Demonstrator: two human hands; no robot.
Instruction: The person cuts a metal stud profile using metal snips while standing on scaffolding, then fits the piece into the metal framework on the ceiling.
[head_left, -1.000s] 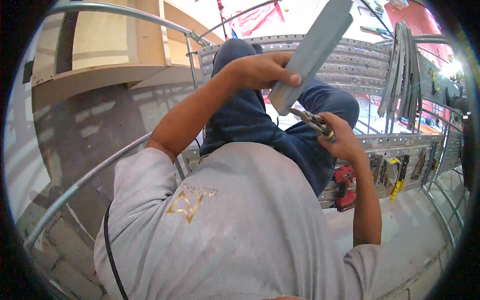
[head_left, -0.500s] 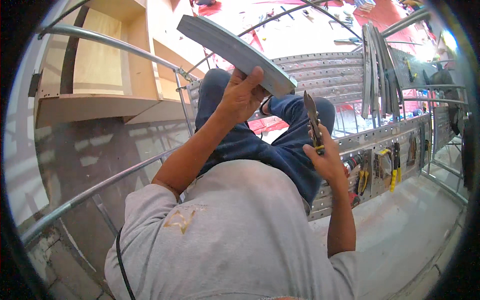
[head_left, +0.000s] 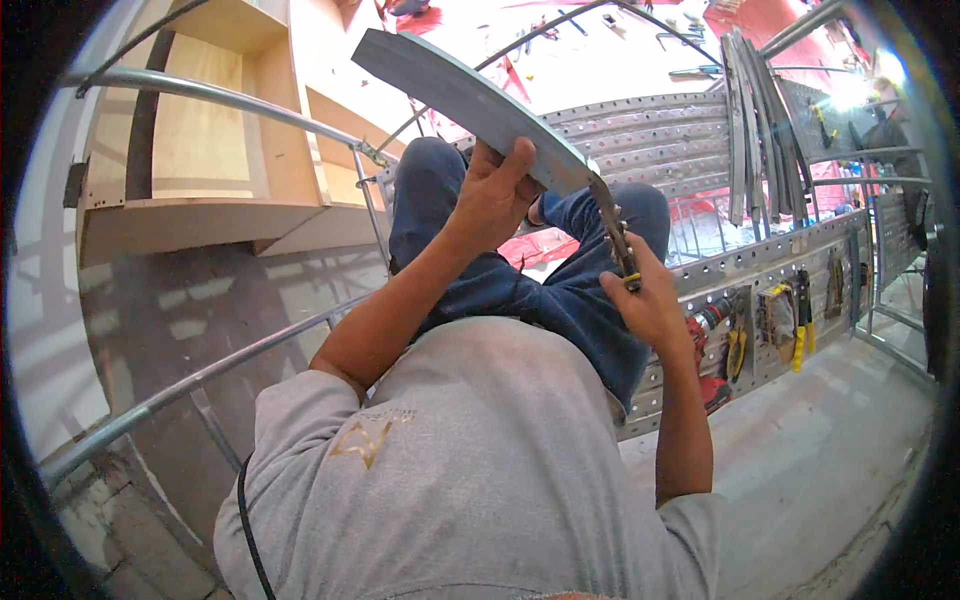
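**Inspector:** Item under work is a grey sheet-metal channel strip [head_left: 470, 100], held in the air above the person's knees. Its long axis runs from upper left down to lower right; the free end points up-left toward the plywood shelving [head_left: 200, 150], the worked end sits at the tool.

**Clerk:** Who holds it?

**Inspector:** The left hand [head_left: 492, 200] is wrapped over the strip near its lower end, fingers curled closed on the metal. The right hand [head_left: 648, 300] grips the handles of a pair of tin snips [head_left: 612, 225], fingers closed round them; the blades meet the strip's lower-right end. Whether the blades have bitten in, I cannot tell.

**Clerk:** Step in hand?

**Inspector:** In my judgement, a cut at the strip's end, at its start or just under way. The next move calls for the left hand to steady the strip against twisting while the right squeezes the handles squarely along the cut line.

**Clerk:** Surroundings?

**Inspector:** Blue trousers [head_left: 520, 290] beneath, perforated metal rails [head_left: 650, 130] beyond, a red drill [head_left: 705, 330] and yellow-handled hand tools [head_left: 790, 310] hung at the right.
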